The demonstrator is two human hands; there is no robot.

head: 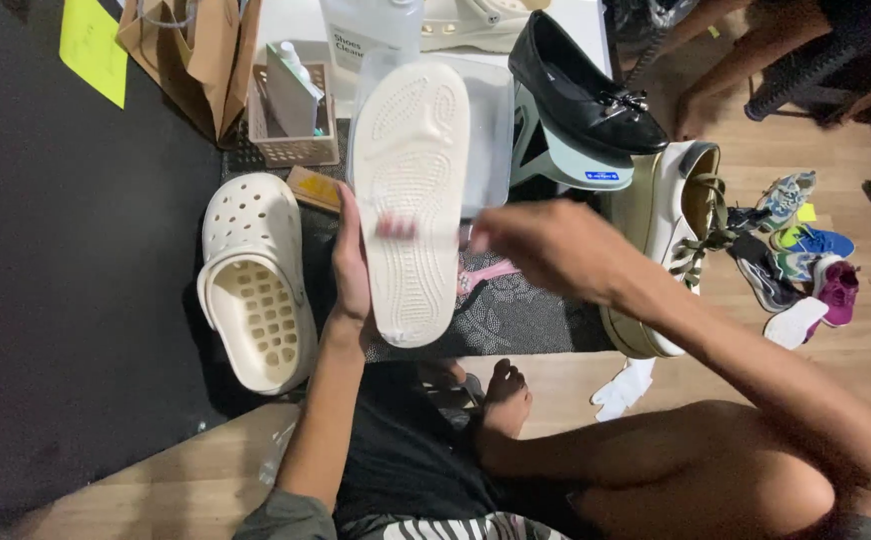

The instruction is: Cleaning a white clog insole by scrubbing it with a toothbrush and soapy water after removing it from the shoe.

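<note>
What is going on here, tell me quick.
A person sits on the floor holding a cream clog sole-up in the left hand. The right hand is at the sole with what looks like a pink brush, blurred. The matching clog lies beside it on a dark mat, with other shoes around.

Wooden floor (pixel 756 165) (dark mat (pixel 66 300) alongside)

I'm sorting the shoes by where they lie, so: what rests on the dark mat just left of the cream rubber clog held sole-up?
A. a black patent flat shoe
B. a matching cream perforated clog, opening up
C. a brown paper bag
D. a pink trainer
B: a matching cream perforated clog lies opening up beside the left hand, which holds the cream sole-up clog.
</note>
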